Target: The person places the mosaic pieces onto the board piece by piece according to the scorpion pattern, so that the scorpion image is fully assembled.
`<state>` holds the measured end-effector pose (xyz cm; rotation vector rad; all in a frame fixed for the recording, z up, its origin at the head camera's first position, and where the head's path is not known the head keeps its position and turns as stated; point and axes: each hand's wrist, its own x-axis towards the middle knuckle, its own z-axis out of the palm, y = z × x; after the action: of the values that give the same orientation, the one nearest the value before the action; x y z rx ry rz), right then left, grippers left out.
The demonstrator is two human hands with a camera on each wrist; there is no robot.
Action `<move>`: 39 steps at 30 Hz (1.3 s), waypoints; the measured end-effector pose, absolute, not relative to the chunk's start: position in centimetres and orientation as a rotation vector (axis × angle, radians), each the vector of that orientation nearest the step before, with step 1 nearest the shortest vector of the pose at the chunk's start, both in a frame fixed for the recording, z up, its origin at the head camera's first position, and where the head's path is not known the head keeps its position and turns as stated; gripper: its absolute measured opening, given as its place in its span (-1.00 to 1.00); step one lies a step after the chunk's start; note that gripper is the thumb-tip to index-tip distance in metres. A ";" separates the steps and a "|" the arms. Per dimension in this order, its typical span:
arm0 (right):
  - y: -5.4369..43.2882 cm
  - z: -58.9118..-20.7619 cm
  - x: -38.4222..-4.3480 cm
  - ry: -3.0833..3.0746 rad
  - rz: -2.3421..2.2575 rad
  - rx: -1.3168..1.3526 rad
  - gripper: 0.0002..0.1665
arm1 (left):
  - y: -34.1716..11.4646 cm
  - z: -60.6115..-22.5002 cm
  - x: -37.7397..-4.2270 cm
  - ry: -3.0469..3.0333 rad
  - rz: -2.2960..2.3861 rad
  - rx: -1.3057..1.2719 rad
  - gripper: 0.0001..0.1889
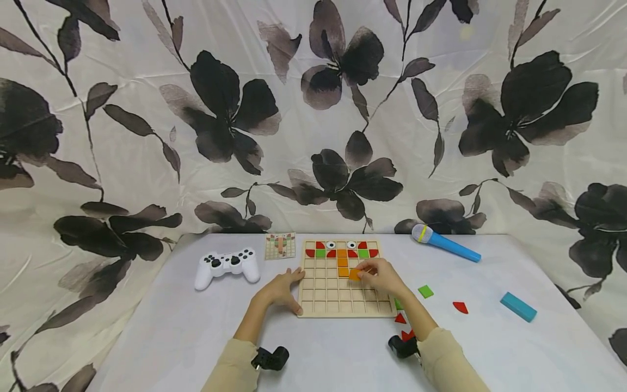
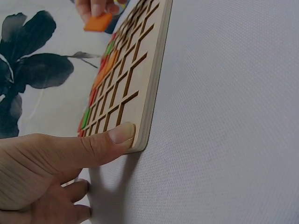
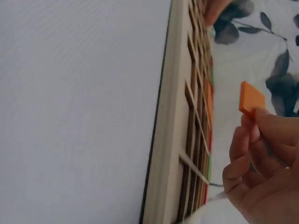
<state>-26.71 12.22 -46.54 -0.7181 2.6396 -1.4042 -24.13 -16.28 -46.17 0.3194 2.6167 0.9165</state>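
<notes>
A wooden grid board lies on the table with red, green and orange tiles in its upper rows and two eye discs. My left hand spreads along the board's left edge, its thumb resting on the near corner and its fingertips touching farther up. Above the board's right half, my right hand pinches an orange square tile between thumb and fingers. Just left of that tile, a column of orange squares sits in the grid. The right wrist view shows the held tile raised off the board.
Behind the board's left corner lies a small pattern card, beside a white game controller. To the right are a blue toy microphone, a green square, a red quarter piece and a teal block. Red pieces lie near my right forearm.
</notes>
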 end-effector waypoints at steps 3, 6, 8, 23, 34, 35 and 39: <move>10.9 -47.7 -27.6 2.680 -1.291 -0.769 -0.88 | -16.4 -46.2 -24.1 2.620 0.920 0.317 0.01; 10.0 -48.2 -27.9 2.712 -1.208 -0.783 -0.89 | -16.3 -46.4 -24.1 2.619 0.932 0.301 0.01; 9.5 -48.3 -27.9 2.736 -1.174 -0.788 -0.89 | -16.3 -46.5 -24.1 2.625 0.929 0.309 0.01; 8.3 -48.3 -27.5 2.765 -1.066 -0.678 -0.80 | -16.3 -46.8 -24.2 2.626 0.929 0.298 0.01; 8.5 -47.8 -27.1 2.801 -1.005 -0.807 -0.88 | -16.3 -46.8 -24.3 2.637 0.913 0.308 0.00; 8.7 -47.7 -27.0 2.787 -1.018 -0.817 -0.89 | -16.2 -46.8 -24.3 2.637 0.916 0.310 0.00; 10.7 -47.2 -26.9 2.754 -1.075 -0.829 -0.86 | -16.1 -46.7 -24.2 2.632 0.927 0.318 0.00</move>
<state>-26.86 10.74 -47.23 -0.8291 2.7537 -1.0749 -24.24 -16.15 -46.68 0.3177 2.6320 0.9269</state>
